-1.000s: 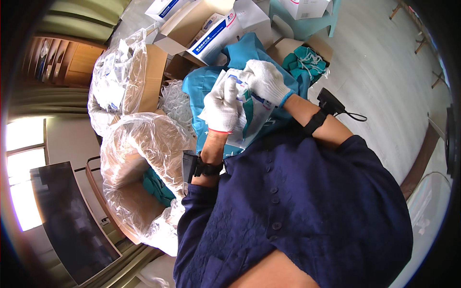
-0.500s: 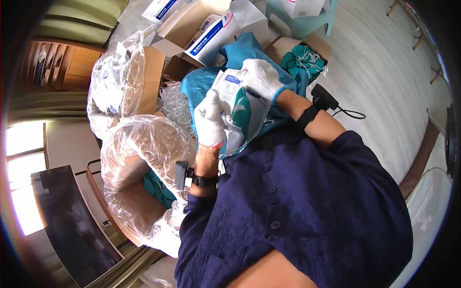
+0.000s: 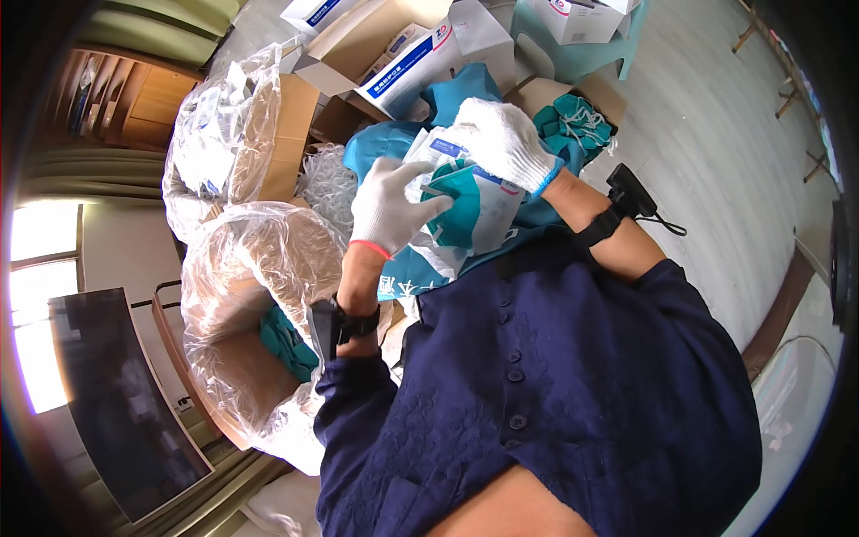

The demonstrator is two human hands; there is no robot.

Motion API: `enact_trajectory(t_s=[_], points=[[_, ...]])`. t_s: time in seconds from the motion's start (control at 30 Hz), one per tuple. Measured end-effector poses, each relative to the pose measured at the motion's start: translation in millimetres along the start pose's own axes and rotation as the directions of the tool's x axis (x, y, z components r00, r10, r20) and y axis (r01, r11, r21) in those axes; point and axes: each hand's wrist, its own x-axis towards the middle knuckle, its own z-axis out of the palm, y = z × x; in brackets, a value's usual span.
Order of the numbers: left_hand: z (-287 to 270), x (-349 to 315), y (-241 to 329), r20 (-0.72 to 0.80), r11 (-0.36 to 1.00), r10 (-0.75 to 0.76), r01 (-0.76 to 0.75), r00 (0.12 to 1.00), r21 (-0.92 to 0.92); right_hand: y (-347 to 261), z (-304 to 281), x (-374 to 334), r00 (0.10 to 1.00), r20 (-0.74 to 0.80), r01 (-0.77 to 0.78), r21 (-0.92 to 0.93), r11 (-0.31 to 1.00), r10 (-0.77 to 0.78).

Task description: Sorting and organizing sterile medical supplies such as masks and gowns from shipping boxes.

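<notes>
My right hand (image 3: 508, 148), in a white knit glove with a blue cuff, is closed on the top edge of a clear-and-white printed pouch (image 3: 494, 219). A teal cup-shaped face mask (image 3: 456, 204) lies against the pouch's front; whether it is inside or out of it I cannot tell. My left hand (image 3: 392, 206), gloved with a red cuff, is open at the mask's left edge, thumb and forefinger spread apart. Beneath both hands a blue-teal cloth (image 3: 407, 273) covers my lap.
Left stand a plastic-lined carton (image 3: 242, 313) with teal items inside and another lined carton (image 3: 277, 134) full of pouches. White straps (image 3: 329, 188) lie heaped beside them. Ahead is an open white-and-blue box (image 3: 416, 72); a carton of teal masks (image 3: 573, 125) sits right, before a pale stool (image 3: 582, 58).
My left hand has opened from a closed grip and shifted slightly left. The teal mask now faces up and shows more fully. My right hand keeps its hold on the pouch.
</notes>
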Motion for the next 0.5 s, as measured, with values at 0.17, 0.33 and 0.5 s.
enact_trajectory(t_s=[0.17,0.33,0.5], points=[[14.9,11.1,7.4,-0.080,0.938,-0.014,-0.015,0.997,-0.346,-4.7,-3.4,-2.5,1.000,-0.021,-0.021,0.069,0.997,0.023],[1.0,1.1,-26.6,-0.269,0.473,-0.538,0.022,0.799,-0.881,13.5,-13.4,-13.8,0.966,0.110,-0.234,-0.011,0.972,0.234],[-41.3,-2.2,-74.9,-0.414,0.442,-0.561,-0.164,0.717,-0.882,11.1,-21.1,-5.8,0.883,0.361,-0.313,-0.021,0.950,0.299]])
